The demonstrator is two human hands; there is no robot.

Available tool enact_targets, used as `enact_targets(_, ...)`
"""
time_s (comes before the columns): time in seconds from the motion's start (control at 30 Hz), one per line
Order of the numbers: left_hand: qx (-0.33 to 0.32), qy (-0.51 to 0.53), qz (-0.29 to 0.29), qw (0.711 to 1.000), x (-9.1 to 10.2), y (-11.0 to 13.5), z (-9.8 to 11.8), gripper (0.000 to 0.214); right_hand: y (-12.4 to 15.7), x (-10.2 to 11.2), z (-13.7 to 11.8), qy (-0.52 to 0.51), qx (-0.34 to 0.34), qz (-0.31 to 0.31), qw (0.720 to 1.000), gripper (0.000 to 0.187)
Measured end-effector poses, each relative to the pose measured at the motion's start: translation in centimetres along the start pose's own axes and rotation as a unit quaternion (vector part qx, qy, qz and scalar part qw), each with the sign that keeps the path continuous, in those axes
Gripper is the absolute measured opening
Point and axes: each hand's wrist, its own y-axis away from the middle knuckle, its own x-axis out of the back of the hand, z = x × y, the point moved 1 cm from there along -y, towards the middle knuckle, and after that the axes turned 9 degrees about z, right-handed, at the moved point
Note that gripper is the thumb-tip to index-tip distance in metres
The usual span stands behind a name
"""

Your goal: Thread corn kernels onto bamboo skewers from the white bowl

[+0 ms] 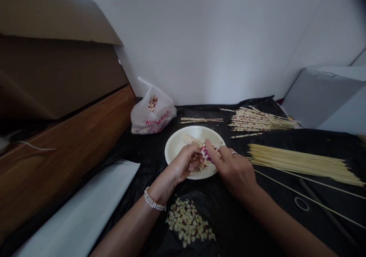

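1. Two bare hands work together near the middle of the frame, over a round, cream-coloured bowl (172, 147).
2. The left hand (183, 163), with its fingers curled inward, pinches a purple-and-white corn cob (206, 153) near its left end.
3. The right hand (233, 167) lies closed over the cob's other end, its fingers bent along the kernel rows.
4. Loose red-and-cream kernels (203, 167) lie in the bowl below the cob. A pale, bare cob length (190, 138) shows just beyond the left fingertips; whether it joins the held cob is hidden.
5. The step in hand looks like working kernels off the cob. The next move seems to call for a steady left grip, firm pressure from the right fingers, and keeping the cob above the bowl.
6. At lower centre, a pile of yellowish kernels (190, 222) rests on black plastic sheeting (234, 222); kernel-covered thin sticks (251, 119) lie at upper right, above plain straw-coloured sticks (297, 162).
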Motion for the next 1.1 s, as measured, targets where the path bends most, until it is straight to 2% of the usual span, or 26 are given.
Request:
enact_targets(0.17, -0.036, -0.026, 0.044, 0.998, -0.07, -0.3, -0.33, 0.009, -0.07, -0.1, -0.01, -0.008, -0.011, -0.001, 1.0, 0.044)
enact_targets(0.27, -0.025, -0.018, -0.017, 0.999, 0.22, -0.32, -0.15, 0.003, -0.01, -0.25, 0.22, -0.009, -0.032, -0.006, 0.999, 0.045)
enact_targets(0.37, 0.001, -0.005, -0.057, 0.998, 0.6, -0.29, 0.11, 0.015, 0.06, -0.32, 0.43, -0.007, -0.038, -0.013, 0.999, 0.045)
enact_targets(0.77, -0.051, -0.054, 0.012, 0.997, -0.2, -0.24, -0.42, 0.03, -0.12, -0.18, -0.18, -0.033, -0.023, -0.01, 0.999, 0.043)
enact_targets(0.93, -0.063, -0.031, 0.059, 0.996, -0.32, -0.5, -0.74, 0.006, 0.16, -0.45, -0.15, -0.094, -0.041, -0.012, 0.995, 0.044)
enact_targets(1.0, -0.061, -0.018, 0.046, 0.997, -0.24, -0.47, -0.63, 0.011, 0.22, -0.45, 0.09, -0.107, -0.054, -0.021, 0.993, 0.047)
enact_targets(1.1, -0.034, 0.006, -0.018, 0.999, 0.01, -0.24, -0.2, 0.005, 0.23, -0.44, 0.49, -0.107, -0.067, -0.03, 0.992, 0.048)
